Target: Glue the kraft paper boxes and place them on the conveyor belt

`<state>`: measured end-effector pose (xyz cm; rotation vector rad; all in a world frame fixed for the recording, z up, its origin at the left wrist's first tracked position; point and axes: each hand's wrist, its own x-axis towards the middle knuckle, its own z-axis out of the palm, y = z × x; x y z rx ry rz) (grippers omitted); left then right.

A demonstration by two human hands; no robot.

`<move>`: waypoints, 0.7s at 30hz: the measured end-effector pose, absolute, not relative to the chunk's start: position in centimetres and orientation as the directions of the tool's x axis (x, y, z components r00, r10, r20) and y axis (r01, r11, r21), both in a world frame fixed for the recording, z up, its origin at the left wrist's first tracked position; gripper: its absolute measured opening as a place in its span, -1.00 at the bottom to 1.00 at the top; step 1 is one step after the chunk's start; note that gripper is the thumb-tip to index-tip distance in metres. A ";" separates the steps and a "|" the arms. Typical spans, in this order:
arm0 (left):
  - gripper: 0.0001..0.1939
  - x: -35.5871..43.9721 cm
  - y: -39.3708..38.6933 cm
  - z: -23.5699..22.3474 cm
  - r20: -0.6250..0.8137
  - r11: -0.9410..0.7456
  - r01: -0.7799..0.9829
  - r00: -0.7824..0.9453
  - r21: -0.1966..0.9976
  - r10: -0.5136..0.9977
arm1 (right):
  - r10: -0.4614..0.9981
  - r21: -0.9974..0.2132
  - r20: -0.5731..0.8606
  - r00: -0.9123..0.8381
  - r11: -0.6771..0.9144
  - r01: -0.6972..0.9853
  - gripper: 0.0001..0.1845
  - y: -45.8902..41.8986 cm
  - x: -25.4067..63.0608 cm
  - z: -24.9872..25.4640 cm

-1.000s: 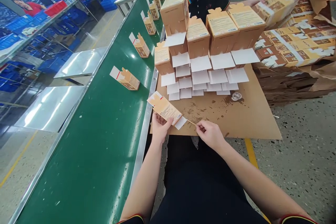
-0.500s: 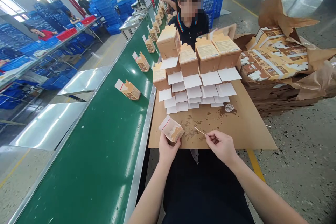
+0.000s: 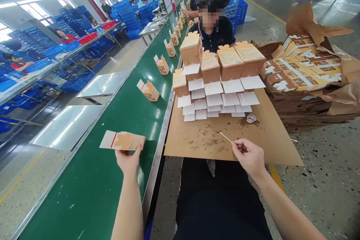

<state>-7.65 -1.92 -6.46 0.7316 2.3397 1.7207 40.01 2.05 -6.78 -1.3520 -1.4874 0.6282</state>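
My left hand [image 3: 128, 158] grips a small carton [image 3: 129, 141] over the green conveyor belt [image 3: 92, 180]. Its white flap with a red strip points left; whether the carton touches the belt I cannot tell. Above the brown board [image 3: 197, 146], my right hand [image 3: 250, 155] pinches a cotton swab [image 3: 225, 137], tip pointing up and left. Wet spots mark the board below the swab. A small clear dish [image 3: 251, 119] sits farther back on it. Beyond stands a stack of cartons [image 3: 230, 63], white flaps towards me.
Open cartons [image 3: 150, 90] stand in a row along the belt. A co-worker [image 3: 210, 26] sits behind the stack. To the right, flat printed cartons [image 3: 306, 65] lie in torn brown paper [image 3: 298, 108]. Metal tables [image 3: 67, 125] line the belt's left side.
My left hand has carried the carton left from the board to over the belt. The right hand still holds the swab above the board. The camera view has shifted slightly.
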 end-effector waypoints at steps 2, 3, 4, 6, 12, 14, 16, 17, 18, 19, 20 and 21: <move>-0.21 -8.8 -2.3 -6.8 0.079 0.309 0.240 -0.888 0.920 0.452 | 0.945 -0.876 0.309 0.107 0.239 0.418 -0.52 2.3 39.7 -6.6; -0.21 -9.0 -2.6 -7.0 0.039 0.335 0.216 -0.884 0.917 0.465 | 0.947 -0.879 0.303 0.102 0.237 0.415 -0.52 2.4 39.6 -6.5; -0.20 -9.0 -2.8 -7.2 0.014 0.339 0.204 -0.873 0.918 0.487 | 0.950 -0.880 0.297 0.098 0.233 0.413 -0.52 2.4 39.6 -6.5; -0.14 -8.3 -3.4 -7.5 0.026 0.299 0.204 -0.861 0.932 0.508 | 0.952 -0.879 0.289 0.097 0.224 0.421 -0.51 2.4 39.9 -6.5; -0.22 -3.9 -5.0 -5.3 0.467 0.089 0.502 -0.846 0.860 0.258 | 0.932 -0.851 0.312 0.185 0.188 0.490 -0.57 0.8 43.5 -7.4; -0.36 -2.1 -3.0 -2.2 0.603 -0.093 0.603 -0.748 0.792 0.277 | 0.925 -0.845 0.314 0.213 0.170 0.508 -0.61 0.3 44.6 -7.6; -0.48 -0.3 1.2 2.3 0.636 -0.296 0.563 -0.685 0.771 0.354 | 0.927 -0.846 0.303 0.221 0.155 0.511 -0.62 0.2 44.9 -7.4; -0.53 0.6 4.2 4.9 0.622 -0.376 0.498 -0.670 0.782 0.406 | 0.931 -0.849 0.296 0.214 0.154 0.505 -0.62 0.3 44.8 -7.2; -0.57 1.5 7.5 7.5 0.584 -0.419 0.411 -0.641 0.810 0.499 | 0.933 -0.852 0.295 0.206 0.159 0.498 -0.62 0.4 44.6 -6.9; -0.60 2.4 11.1 10.1 0.537 -0.419 0.339 -0.590 0.842 0.603 | 0.933 -0.854 0.301 0.198 0.171 0.491 -0.61 0.6 44.2 -6.5; -0.62 3.3 14.9 12.5 0.507 -0.396 0.316 -0.514 0.862 0.692 | 0.931 -0.854 0.311 0.191 0.185 0.486 -0.60 0.7 43.9 -6.2; -0.64 4.2 18.7 14.5 0.494 -0.367 0.348 -0.426 0.863 0.758 | 0.928 -0.853 0.323 0.185 0.200 0.483 -0.60 0.8 43.5 -5.8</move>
